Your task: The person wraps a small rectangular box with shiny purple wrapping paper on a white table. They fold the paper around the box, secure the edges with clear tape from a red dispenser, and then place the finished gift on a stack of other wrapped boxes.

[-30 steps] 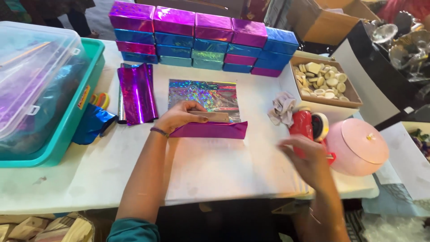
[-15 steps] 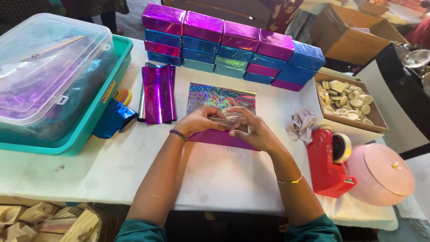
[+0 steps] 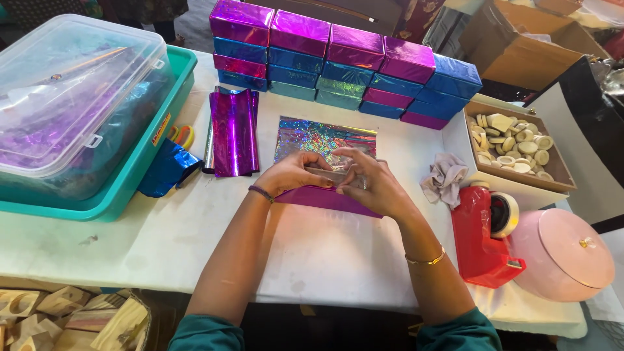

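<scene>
Head view: 1 camera looks down on a white desk and 2 bare forearms.
Left hand: rests on a small box half-wrapped in magenta foil; fingers curled and pressed together on the box top.
Right hand: touches the left hand over the same box; fingertips pinch a foil flap against its top.
Box position: middle of the desk, lying on a holographic silver sheet that reaches toward the far edge.
Far edge: stack of wrapped boxes in purple, blue and green foil, in 3 layers.
Left edge: teal tray holding a clear lidded tub; purple foil sheets lie just beside it.
Right edge: red tape dispenser, pink round lidded container, crumpled grey cloth, cardboard tray of pale soap pieces.
</scene>
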